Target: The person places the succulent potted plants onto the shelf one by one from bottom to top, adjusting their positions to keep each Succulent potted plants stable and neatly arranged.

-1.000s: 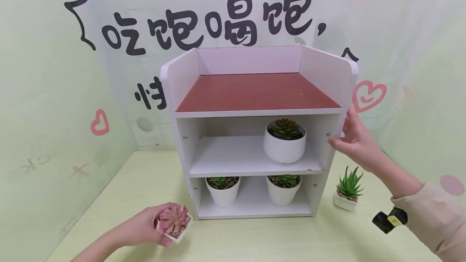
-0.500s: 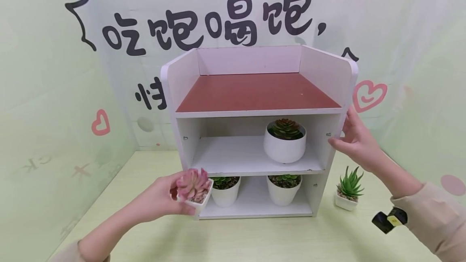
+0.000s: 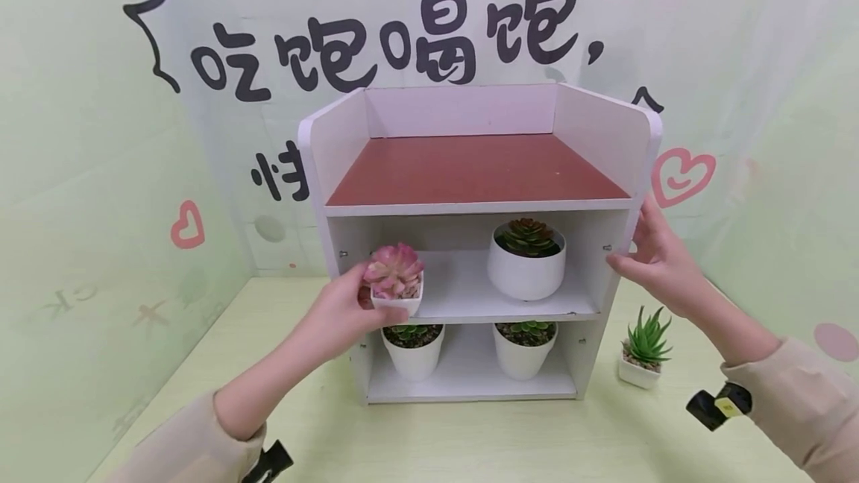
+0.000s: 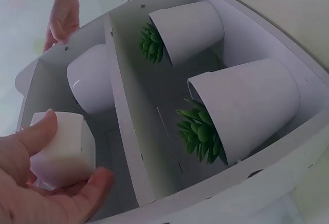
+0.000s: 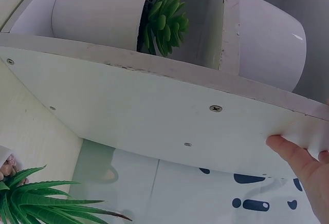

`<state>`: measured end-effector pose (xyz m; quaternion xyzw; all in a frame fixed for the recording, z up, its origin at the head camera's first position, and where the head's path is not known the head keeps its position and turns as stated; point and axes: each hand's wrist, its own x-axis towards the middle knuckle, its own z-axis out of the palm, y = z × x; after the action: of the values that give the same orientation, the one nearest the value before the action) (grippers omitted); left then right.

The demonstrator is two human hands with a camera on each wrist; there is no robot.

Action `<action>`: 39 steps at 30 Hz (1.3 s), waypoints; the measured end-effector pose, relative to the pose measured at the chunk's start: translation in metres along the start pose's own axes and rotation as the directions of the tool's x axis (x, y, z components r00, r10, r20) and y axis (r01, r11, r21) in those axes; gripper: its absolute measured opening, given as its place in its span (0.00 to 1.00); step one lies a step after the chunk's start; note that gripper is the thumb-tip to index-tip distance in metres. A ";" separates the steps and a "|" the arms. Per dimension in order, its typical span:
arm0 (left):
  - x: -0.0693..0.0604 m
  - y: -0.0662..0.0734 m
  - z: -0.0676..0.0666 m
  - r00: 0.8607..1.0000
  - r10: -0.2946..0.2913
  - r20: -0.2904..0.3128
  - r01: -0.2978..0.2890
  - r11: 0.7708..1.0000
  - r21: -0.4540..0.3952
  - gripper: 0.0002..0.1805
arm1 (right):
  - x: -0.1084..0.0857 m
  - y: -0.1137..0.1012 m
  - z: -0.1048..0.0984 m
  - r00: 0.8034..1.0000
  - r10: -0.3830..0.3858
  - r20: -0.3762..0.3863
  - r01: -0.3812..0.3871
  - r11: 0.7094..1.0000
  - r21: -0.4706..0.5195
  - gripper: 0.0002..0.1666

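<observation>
My left hand [image 3: 345, 311] pinches the small white square pot of a pink succulent [image 3: 394, 272] between thumb and fingers. It holds the pot at the front left of the middle shelf [image 3: 456, 282]; the left wrist view shows the white pot [image 4: 64, 149] from below, and I cannot tell whether it touches the board. A large round white pot [image 3: 526, 270] with a dark reddish-green succulent stands at the right of that shelf. My right hand [image 3: 658, 267] rests its fingertips against the outer right side of the white shelf unit [image 3: 646, 162].
Two white pots with green succulents, one left [image 3: 414, 355] and one right [image 3: 526, 355], stand on the bottom shelf. A spiky green plant [image 3: 644, 345] in a small white pot sits on the table [image 3: 470, 442], right of the unit. The unit's top board [image 3: 476, 170] is red-brown.
My left hand has carried the pink succulent up and to the right, from near the table at the unit's lower left to the middle shelf. The right hand stays against the side panel.
</observation>
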<state>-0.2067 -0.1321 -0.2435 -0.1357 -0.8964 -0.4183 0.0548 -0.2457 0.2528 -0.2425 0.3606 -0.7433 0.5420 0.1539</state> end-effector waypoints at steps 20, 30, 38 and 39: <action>0.046 -0.012 0.024 0.998 -0.053 0.043 0.056 0.994 -0.091 0.31 | 0.001 -0.001 0.001 1.000 0.009 -0.018 -0.010 0.999 -0.045 0.52; 0.048 -0.015 0.029 0.995 -0.091 0.046 0.093 0.994 -0.052 0.27 | 0.001 -0.001 0.000 1.000 0.006 -0.010 -0.007 1.000 -0.011 0.53; 0.049 -0.016 0.030 0.995 -0.093 0.045 0.095 0.994 -0.047 0.27 | 0.001 -0.001 0.000 1.000 0.005 -0.008 -0.005 1.000 0.000 0.52; 0.050 -0.016 0.030 0.995 -0.093 0.045 0.095 0.994 -0.047 0.27 | 0.001 -0.001 0.001 1.000 0.005 -0.008 -0.005 1.000 0.003 0.52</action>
<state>-0.2587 -0.1093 -0.2639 -0.1034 -0.8922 -0.4395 0.0127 -0.2455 0.2518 -0.2414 0.3569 -0.7428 0.5448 0.1550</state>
